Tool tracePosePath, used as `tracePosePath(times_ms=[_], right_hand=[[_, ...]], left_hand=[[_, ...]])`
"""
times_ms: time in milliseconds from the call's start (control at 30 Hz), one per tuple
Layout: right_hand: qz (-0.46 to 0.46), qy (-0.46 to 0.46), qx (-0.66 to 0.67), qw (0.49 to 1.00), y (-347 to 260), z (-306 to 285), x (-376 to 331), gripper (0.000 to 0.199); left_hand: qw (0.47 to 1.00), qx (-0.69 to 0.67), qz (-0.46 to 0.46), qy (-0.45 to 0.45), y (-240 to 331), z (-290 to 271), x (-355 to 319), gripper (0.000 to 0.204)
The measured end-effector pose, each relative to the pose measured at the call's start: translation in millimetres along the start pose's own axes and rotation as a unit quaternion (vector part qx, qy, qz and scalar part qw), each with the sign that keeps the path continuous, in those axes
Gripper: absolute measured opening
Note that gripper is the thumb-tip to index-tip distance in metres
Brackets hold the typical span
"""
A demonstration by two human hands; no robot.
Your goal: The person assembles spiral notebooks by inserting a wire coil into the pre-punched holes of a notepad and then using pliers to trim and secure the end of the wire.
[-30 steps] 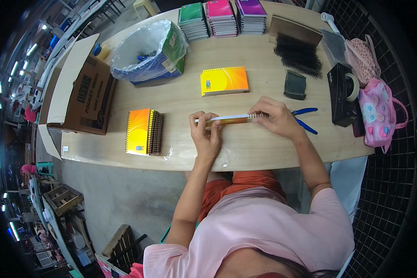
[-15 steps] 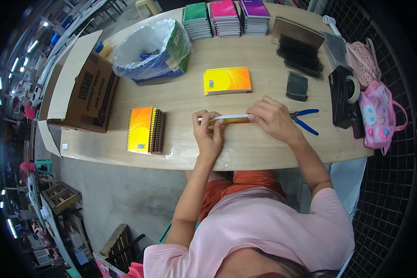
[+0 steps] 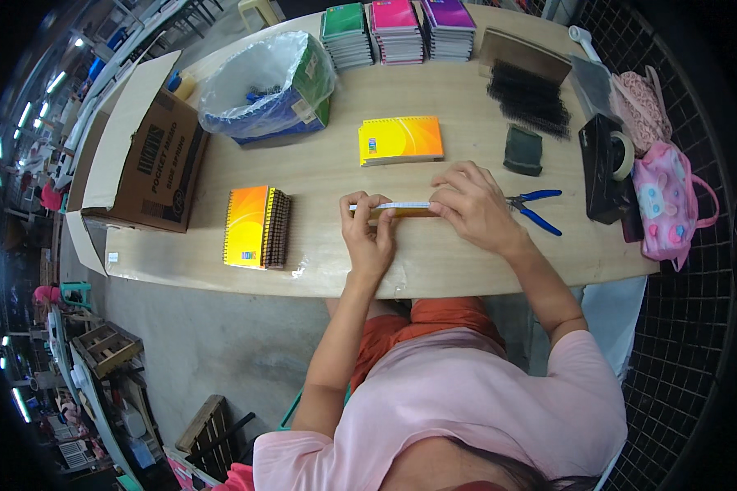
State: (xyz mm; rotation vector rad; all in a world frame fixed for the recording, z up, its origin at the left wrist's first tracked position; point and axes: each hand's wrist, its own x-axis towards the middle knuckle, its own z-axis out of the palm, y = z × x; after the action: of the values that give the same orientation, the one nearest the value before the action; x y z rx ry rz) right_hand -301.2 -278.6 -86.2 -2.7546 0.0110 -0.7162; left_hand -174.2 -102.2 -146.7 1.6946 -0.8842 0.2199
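Note:
Between my two hands a small memo pad [image 3: 405, 207] is held on edge, its white spine side with a row of fine marks facing up. My left hand [image 3: 368, 233] pinches its left end. My right hand [image 3: 471, 209] has its fingers closed on the right end, which they hide. Just right of that hand lie blue-handled pliers [image 3: 539, 210], their jaws partly covered. Beyond my hands sits a stack of yellow-orange memo pads [image 3: 401, 141] without visible coils. To the left is a stack of yellow-orange spiral memo pads [image 3: 250, 229] with dark coils.
A cardboard box [image 3: 151, 164] stands at the left, beside a plastic-lined bin [image 3: 262, 90]. Green, pink and purple notebook stacks [image 3: 399, 33] line the far edge. Dark wire coils [image 3: 528, 98], a dark green block [image 3: 523, 150], a tape dispenser [image 3: 602, 172] and a pink pouch [image 3: 665, 204] are at the right.
My right hand has slid slightly left along the memo pad's upper edge. My left hand keeps its pinch in the same place.

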Motion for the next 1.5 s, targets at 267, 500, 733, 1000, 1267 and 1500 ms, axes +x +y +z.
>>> tracePosePath(times_ms=[267, 500, 733, 1000, 1267, 1500], right_hand=[[0.214, -0.021, -0.173, 0.961, 108, -54, -32, 0.053], [0.257, -0.116, 0.092, 0.955, 112, -73, -22, 0.053], [0.089, -0.251, 0.249, 0.931, 61, -35, 7, 0.044], [0.123, -0.245, 0.242, 0.931, 58, -24, 17, 0.062], [0.117, -0.22, 0.263, 0.932, 53, -24, 23, 0.051], [0.102, -0.232, 0.153, 0.955, 36, -20, 30, 0.049]], left_hand=[[0.999, -0.03, -0.01, -0.027, 0, -3, -2, 0.016], [0.996, -0.056, -0.017, -0.064, 5, 1, -1, 0.032], [0.997, -0.047, -0.008, -0.064, -5, 2, -3, 0.036], [0.994, -0.068, -0.025, -0.076, -1, 3, -1, 0.038], [0.995, -0.06, -0.012, -0.078, 2, 2, -1, 0.038], [0.988, -0.112, -0.069, -0.076, -6, 6, -6, 0.042]])
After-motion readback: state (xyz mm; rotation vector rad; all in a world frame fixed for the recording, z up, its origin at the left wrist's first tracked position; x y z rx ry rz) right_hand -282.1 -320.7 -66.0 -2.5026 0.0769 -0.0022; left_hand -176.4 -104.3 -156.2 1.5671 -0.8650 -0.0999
